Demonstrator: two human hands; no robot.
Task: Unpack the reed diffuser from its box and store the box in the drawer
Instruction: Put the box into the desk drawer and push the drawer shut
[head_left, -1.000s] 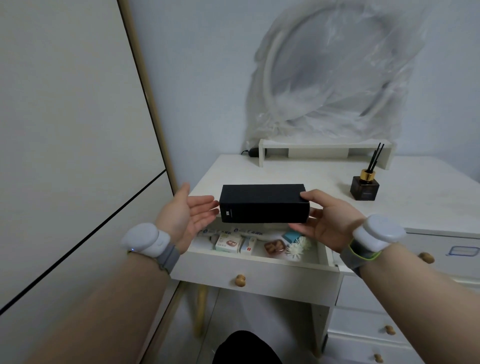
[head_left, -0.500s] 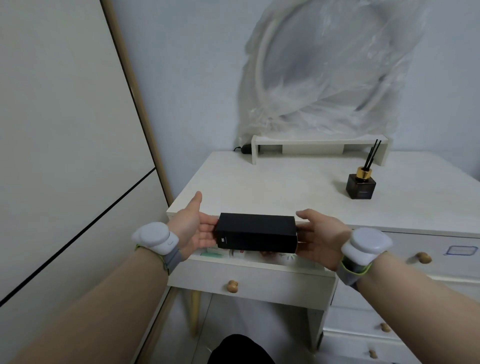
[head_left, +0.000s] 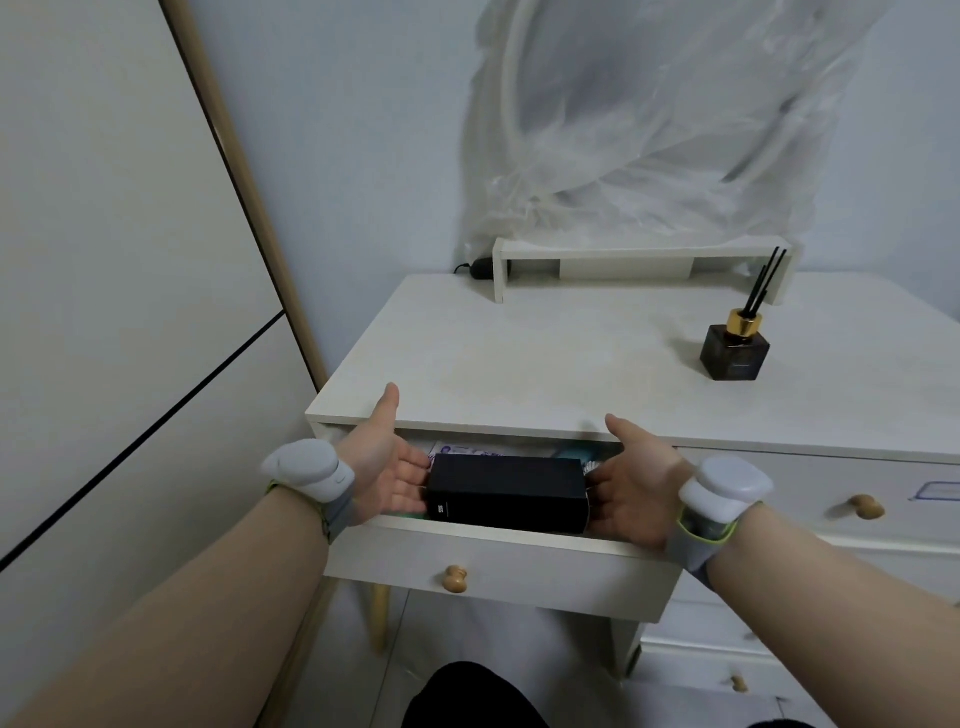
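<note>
A long black box (head_left: 506, 491) lies on its side, low inside the open drawer (head_left: 498, 566) of the white desk. My left hand (head_left: 387, 465) presses its fingers on the box's left end and my right hand (head_left: 631, 486) presses on its right end, both thumbs up. The box's underside and the drawer floor are hidden, so I cannot tell if it rests there. The reed diffuser (head_left: 735, 345), a dark square bottle with a gold collar and black sticks, stands upright on the desk top (head_left: 545, 358) at the right.
A white riser shelf (head_left: 639, 262) sits at the back of the desk under a plastic-wrapped round mirror (head_left: 649, 114). Small packets lie in the drawer behind the box. A second drawer unit with wooden knobs (head_left: 865, 506) stands to the right. A wall panel closes the left side.
The box has come down from above the desk edge into the open drawer, both hands lowering with it. My left hand closed onto its end.
</note>
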